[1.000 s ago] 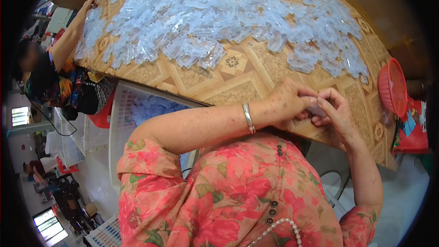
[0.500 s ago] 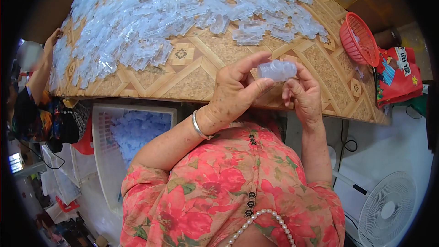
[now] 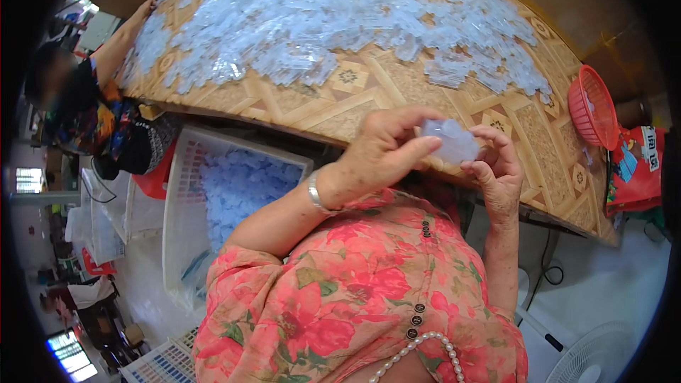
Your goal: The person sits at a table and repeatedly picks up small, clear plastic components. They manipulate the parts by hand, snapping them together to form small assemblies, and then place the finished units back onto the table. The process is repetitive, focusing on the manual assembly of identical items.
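Both hands, left hand (image 3: 383, 152) and right hand (image 3: 500, 170), pinch one clear plastic piece (image 3: 450, 140) together, raised off the counter (image 3: 369, 92) for inspection.

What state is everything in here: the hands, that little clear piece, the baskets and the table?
Left hand: raised, fingers pinching the clear plastic piece.
Right hand: raised, fingertips on the piece's other side.
Clear plastic piece: held between both hands, above the table edge.
Table: heaped with clear plastic pieces.
White basket: on the floor, partly filled with pieces.
Red basket: on the table's right end, contents unclear.
Fan: cannot tell whether running.
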Motion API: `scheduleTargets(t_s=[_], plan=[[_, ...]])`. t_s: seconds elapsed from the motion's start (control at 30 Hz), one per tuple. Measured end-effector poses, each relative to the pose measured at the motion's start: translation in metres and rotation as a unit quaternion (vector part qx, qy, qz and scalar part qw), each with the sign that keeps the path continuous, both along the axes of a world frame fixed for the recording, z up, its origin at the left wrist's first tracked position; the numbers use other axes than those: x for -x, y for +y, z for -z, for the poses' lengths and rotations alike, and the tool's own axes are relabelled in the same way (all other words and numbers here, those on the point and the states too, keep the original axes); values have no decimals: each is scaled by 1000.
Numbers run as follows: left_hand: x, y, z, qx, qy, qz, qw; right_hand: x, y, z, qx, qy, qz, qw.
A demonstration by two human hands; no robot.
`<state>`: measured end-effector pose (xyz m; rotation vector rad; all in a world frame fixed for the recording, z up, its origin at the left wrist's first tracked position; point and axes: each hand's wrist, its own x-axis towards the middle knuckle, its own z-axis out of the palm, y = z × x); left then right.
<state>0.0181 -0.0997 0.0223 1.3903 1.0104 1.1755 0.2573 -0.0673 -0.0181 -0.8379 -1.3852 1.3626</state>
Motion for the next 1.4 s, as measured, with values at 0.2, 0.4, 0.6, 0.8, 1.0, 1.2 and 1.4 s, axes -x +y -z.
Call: scheduleTargets(t_s=[0.2,0.4,0.6,0.8,1.0,1.2,1.4], plan=[[129,-55,-54,21,385,-42,922,-3,8,11,29,7,16,999],[150,-58,-40,-25,524,-185,831,1,9,13,22,-36,16,999],[120,-7,-3,-41,524,-207,825,-2,5,14,27,-28,10,999],[113,11,14,-94,508,-157,842,-2,2,13,27,-41,11,999],[86,8,14,-101,425,-93,895,0,1,12,27,-53,22,998],[50,20,16,-189,418,-36,888,3,0,11,23,-61,30,997],[21,29,16,-223,393,-19,892,6,-3,9,24,-64,45,997]])
